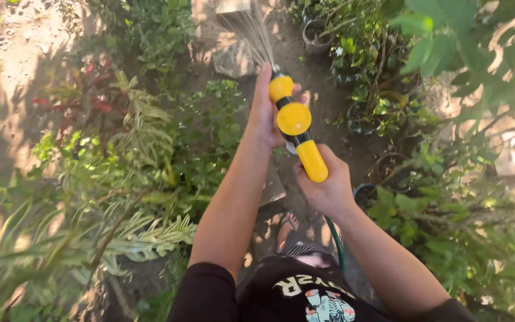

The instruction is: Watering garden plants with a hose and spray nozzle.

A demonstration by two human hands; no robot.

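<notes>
The yellow spray nozzle (295,122) sits at the centre of the view and points toward twelve o'clock, with a fan of water (251,30) leaving its tip. The right hand (326,188) is clamped around the handle, and the left hand (266,113) wraps the head. To water well, the person should probably keep both grips firm and sweep slowly. A green hose (335,238) hangs at six o'clock; leafy plants (120,167) stand at nine o'clock.

Leafy plants (120,179); potted plant (320,33); stone (233,59)
</notes>
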